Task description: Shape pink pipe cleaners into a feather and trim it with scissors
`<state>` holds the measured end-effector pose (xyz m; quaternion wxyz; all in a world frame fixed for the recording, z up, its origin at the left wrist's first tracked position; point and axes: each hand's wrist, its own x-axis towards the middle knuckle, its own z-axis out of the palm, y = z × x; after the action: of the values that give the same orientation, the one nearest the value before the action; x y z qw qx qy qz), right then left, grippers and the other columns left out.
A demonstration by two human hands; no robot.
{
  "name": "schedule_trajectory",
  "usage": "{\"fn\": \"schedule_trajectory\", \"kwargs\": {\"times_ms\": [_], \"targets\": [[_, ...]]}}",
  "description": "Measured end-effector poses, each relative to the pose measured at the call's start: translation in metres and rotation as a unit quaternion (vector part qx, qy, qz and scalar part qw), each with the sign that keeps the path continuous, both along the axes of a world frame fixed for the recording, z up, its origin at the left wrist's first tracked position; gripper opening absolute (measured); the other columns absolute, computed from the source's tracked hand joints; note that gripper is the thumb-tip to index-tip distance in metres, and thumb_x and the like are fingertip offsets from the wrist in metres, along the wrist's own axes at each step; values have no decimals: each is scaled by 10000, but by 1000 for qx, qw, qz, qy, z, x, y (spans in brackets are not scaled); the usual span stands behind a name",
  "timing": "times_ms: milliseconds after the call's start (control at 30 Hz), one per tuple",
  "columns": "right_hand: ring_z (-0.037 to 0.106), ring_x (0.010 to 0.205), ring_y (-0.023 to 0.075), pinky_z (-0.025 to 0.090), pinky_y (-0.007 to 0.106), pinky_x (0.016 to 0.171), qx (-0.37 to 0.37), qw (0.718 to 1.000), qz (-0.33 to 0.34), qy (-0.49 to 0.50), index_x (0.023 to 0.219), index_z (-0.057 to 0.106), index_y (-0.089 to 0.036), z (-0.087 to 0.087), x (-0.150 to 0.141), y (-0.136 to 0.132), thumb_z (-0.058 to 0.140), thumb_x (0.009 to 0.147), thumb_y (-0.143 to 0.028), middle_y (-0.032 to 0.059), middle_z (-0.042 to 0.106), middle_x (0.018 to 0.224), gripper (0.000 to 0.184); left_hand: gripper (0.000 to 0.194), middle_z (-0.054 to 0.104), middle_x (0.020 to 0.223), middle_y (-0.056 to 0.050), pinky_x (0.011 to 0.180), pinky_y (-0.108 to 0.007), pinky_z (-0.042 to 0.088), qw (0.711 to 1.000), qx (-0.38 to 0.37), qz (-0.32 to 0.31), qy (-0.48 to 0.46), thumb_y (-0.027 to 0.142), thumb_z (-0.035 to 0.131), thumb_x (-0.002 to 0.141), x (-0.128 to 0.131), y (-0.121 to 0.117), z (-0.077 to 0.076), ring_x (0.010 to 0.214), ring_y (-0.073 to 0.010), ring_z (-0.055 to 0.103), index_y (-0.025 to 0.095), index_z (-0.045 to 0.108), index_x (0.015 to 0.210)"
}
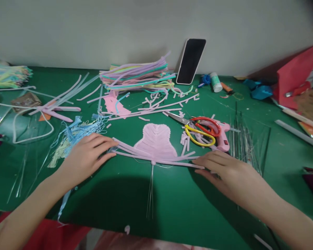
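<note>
A pink fuzzy shape [156,140] made of pipe cleaners, wide at its base and rounded on top, lies flat in front of me. Loose pink pipe cleaners [177,163] spread to both sides from a small knot at its base, and thin wires [150,191] hang down from there. My left hand [91,151] is closed on the left ends of these pipe cleaners, fingers above and thumb below. On the opposite side, my right hand [226,170] pinches the right ends the same way. Both hands rest low over the table.
Scissors [202,130] lie on a pink glue gun [223,135] near cut pieces. Behind are a pipe cleaner bundle [138,76] and a leaning phone [191,60]. Blue tassels [79,133] sit by my left hand; thin wires [243,139] lie right. The table [187,208] is green.
</note>
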<state>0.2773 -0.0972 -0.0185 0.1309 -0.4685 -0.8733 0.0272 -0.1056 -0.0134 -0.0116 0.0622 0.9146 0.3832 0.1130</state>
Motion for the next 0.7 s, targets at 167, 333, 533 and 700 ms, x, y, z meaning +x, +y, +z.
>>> {"fn": "schedule_trajectory", "kwargs": {"times_ms": [167, 333, 533, 700], "targets": [[598, 781, 221, 499, 374, 736, 61, 996, -31, 59, 910, 685, -194, 15, -47, 5, 590, 881, -162, 63, 713, 822, 104, 220, 697, 1096, -65, 901, -358, 513, 997, 8, -36, -66, 199, 508, 935, 48, -39, 13, 1019, -203, 635, 214, 662, 1091], [568, 775, 203, 490, 335, 698, -18, 990, -15, 136, 844, 706, -195, 1, -91, 27, 588, 883, -155, 55, 691, 783, 131, 343, 684, 1195, -133, 987, -371, 521, 990, 47, -126, -46, 312, 478, 965, 87, -79, -15, 1161, -248, 612, 76, 632, 1160], [559, 799, 196, 477, 306, 699, -60, 984, -23, 164, 846, 710, -188, -19, -95, 38, 610, 868, -152, 49, 686, 782, 109, 380, 637, 1280, -140, 1047, -361, 483, 991, 57, -117, -24, 325, 484, 966, 85, -86, -39, 1241, -238, 559, 58, 589, 1215], [543, 769, 202, 457, 306, 659, -19, 991, -28, 129, 799, 701, -179, -17, -98, 39, 579, 877, -164, 55, 671, 755, 146, 378, 650, 1266, -120, 1051, -351, 475, 991, 54, -117, -40, 334, 469, 973, 85, -84, -38, 1228, -230, 570, 66, 592, 1209]]}}
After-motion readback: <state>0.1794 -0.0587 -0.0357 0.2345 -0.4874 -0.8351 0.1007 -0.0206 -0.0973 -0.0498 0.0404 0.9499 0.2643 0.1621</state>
